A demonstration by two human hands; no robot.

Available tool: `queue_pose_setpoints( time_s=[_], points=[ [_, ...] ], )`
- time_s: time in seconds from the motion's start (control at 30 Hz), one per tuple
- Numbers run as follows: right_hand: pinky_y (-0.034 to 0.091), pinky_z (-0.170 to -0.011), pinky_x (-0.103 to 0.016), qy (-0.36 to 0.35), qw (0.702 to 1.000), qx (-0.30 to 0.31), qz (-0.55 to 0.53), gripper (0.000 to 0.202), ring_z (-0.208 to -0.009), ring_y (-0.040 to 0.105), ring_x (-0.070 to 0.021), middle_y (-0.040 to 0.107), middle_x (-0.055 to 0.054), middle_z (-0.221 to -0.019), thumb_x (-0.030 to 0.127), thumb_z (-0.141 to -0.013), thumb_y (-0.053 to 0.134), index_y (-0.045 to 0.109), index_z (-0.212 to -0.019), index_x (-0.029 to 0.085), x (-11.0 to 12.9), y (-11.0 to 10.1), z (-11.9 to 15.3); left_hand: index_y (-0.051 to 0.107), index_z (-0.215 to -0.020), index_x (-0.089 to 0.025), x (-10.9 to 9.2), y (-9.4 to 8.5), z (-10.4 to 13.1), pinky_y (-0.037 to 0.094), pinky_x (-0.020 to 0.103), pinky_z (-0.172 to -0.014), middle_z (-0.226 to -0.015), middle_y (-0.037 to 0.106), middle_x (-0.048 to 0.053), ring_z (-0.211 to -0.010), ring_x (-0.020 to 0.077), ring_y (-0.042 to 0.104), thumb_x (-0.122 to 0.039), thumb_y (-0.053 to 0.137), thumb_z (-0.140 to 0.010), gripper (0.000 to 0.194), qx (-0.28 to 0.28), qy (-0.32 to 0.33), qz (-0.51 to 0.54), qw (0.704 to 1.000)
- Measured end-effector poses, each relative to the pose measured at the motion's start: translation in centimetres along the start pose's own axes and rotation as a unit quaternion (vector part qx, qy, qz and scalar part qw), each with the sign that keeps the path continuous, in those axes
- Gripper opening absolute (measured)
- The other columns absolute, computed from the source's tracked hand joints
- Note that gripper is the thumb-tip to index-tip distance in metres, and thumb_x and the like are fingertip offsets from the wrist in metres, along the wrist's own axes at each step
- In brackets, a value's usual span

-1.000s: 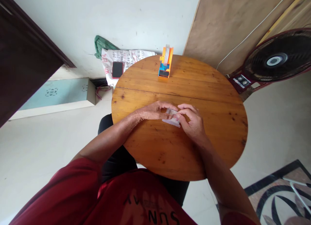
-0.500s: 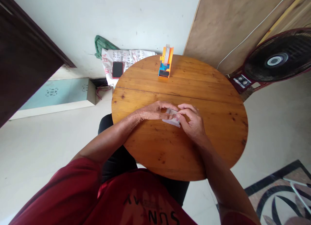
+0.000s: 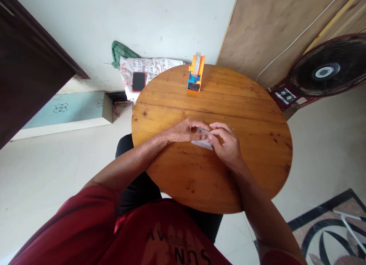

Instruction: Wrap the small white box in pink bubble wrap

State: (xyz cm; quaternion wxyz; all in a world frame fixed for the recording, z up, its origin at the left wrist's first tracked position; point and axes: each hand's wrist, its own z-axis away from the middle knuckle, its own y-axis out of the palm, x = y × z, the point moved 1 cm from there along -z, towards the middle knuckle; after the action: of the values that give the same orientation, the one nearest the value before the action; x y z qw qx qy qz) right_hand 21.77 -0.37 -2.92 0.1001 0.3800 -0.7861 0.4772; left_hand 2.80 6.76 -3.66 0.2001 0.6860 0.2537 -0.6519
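Note:
A small pale, thin sheet with pinkish marks (image 3: 203, 144) is at the middle of the round wooden table, partly covered by my fingers. I cannot tell whether it is paper or plastic. My left hand (image 3: 190, 130) reaches in from the left, its thumb and fingers curved round the sheet and closed on its upper part. At the sheet's right edge, the thumb and forefinger of my right hand (image 3: 227, 143) pinch together. The fingertips of both hands meet or nearly meet there. Farther back on the table stands an orange and blue tape dispenser (image 3: 195, 72) with a roll in it.
The round wooden table (image 3: 177, 173) backs onto a white wall. Left of the dispenser, a printed white bag (image 3: 128, 65) lies beyond the table edge with a dark phone (image 3: 138, 82) on it. A green bag (image 3: 122, 52) is behind. At right stands a fan (image 3: 326, 70).

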Motion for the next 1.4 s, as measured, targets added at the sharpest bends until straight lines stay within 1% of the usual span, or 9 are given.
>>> queue_pose_setpoints(
  time_s=[0.07, 0.27, 0.47, 0.67, 0.87, 1.03, 1.2, 1.3, 1.4],
  points=[
    [0.048, -0.091, -0.045, 0.001, 1.0, 0.0, -0.002, 0.012, -0.103, 0.067, -0.0243, 0.071, -0.007, -0.111, 0.022, -0.091, 0.058, 0.065, -0.081, 0.024, 0.0, 0.0, 0.0, 0.074, -0.105, -0.019, 0.1, 0.0, 0.0, 0.051, 0.034, -0.087, -0.104, 0.073, 0.007, -0.095, 0.0199, 0.064, -0.046, 0.073, -0.08, 0.037, 0.001, 0.001, -0.002, 1.0],
    [0.049, -0.091, -0.045, 0.001, 1.0, 0.003, -0.008, 0.012, -0.103, 0.066, -0.0245, 0.07, -0.008, -0.11, 0.021, -0.091, 0.058, 0.065, -0.081, 0.023, 0.1, 0.0, 0.0, 0.074, -0.103, -0.025, 0.5, 0.0, -0.1, 0.051, 0.031, -0.084, -0.104, 0.074, 0.003, -0.093, 0.0194, 0.064, -0.046, 0.074, -0.079, 0.032, -0.007, -0.011, 0.008, 1.0],
    [0.048, -0.091, -0.045, 0.001, 1.0, -0.008, 0.001, 0.004, -0.103, 0.067, -0.025, 0.071, -0.007, -0.11, 0.023, -0.087, 0.064, 0.066, -0.084, 0.025, 0.2, 0.2, 0.0, 0.073, -0.108, -0.016, 0.9, -0.1, -0.1, 0.051, 0.032, -0.084, -0.106, 0.073, 0.008, -0.091, 0.0183, 0.064, -0.044, 0.073, -0.081, 0.039, -0.011, -0.005, 0.002, 1.0],
    [0.048, -0.091, -0.045, 0.001, 1.0, -0.012, 0.009, 0.004, -0.102, 0.068, -0.0249, 0.072, -0.006, -0.109, 0.023, -0.085, 0.065, 0.065, -0.081, 0.025, 0.0, 0.4, 0.0, 0.075, -0.105, -0.026, 1.1, -0.1, 0.0, 0.052, 0.033, -0.085, -0.107, 0.074, 0.003, -0.096, 0.0206, 0.064, -0.045, 0.074, -0.079, 0.032, -0.016, -0.019, 0.002, 1.0],
    [0.048, -0.09, -0.044, -0.001, 1.0, -0.01, 0.009, 0.007, -0.101, 0.068, -0.0247, 0.072, -0.007, -0.109, 0.022, -0.087, 0.063, 0.065, -0.082, 0.025, 0.0, 0.3, 0.0, 0.075, -0.106, -0.025, 0.3, -0.1, 0.1, 0.051, 0.033, -0.088, -0.111, 0.074, 0.005, -0.101, 0.022, 0.064, -0.039, 0.076, -0.078, 0.032, -0.008, 0.011, -0.014, 1.0],
    [0.048, -0.09, -0.043, 0.001, 1.0, -0.008, 0.005, 0.008, -0.1, 0.068, -0.0227, 0.071, -0.005, -0.107, 0.023, -0.088, 0.064, 0.065, -0.081, 0.025, 0.0, 0.3, 0.0, 0.068, -0.118, -0.019, -0.3, -0.4, 0.5, 0.05, 0.033, -0.092, -0.116, 0.068, 0.007, -0.104, 0.0206, 0.063, -0.034, 0.079, -0.074, 0.047, 0.023, 0.0, -0.064, 0.998],
    [0.048, -0.088, -0.042, -0.009, 1.0, -0.015, -0.003, 0.007, -0.093, 0.068, -0.0213, 0.07, -0.005, -0.102, 0.023, -0.088, 0.067, 0.067, -0.081, 0.024, 0.1, 0.2, 0.0, 0.067, -0.118, -0.022, 0.2, -0.6, 0.4, 0.048, 0.031, -0.09, -0.112, 0.067, 0.005, -0.102, 0.0191, 0.061, -0.034, 0.085, -0.067, 0.055, 0.023, 0.018, -0.136, 0.99],
    [0.049, -0.086, -0.041, -0.002, 1.0, -0.017, -0.007, 0.008, -0.091, 0.067, -0.0206, 0.068, -0.005, -0.099, 0.023, -0.088, 0.067, 0.068, -0.08, 0.024, 0.2, 0.1, 0.0, 0.066, -0.12, -0.02, 0.7, -0.5, 0.3, 0.048, 0.03, -0.084, -0.108, 0.065, 0.006, -0.095, 0.0177, 0.061, -0.036, 0.081, -0.073, 0.052, 0.024, 0.025, -0.133, 0.991],
    [0.05, -0.084, -0.04, 0.009, 1.0, -0.02, -0.019, 0.008, -0.091, 0.066, -0.0208, 0.066, -0.006, -0.098, 0.023, -0.088, 0.066, 0.068, -0.08, 0.023, 0.4, 0.0, 0.0, 0.066, -0.118, -0.018, 0.9, -0.5, 0.3, 0.048, 0.029, -0.082, -0.107, 0.064, 0.006, -0.093, 0.0172, 0.06, -0.038, 0.079, -0.077, 0.048, 0.024, 0.027, -0.119, 0.992]
  ],
)
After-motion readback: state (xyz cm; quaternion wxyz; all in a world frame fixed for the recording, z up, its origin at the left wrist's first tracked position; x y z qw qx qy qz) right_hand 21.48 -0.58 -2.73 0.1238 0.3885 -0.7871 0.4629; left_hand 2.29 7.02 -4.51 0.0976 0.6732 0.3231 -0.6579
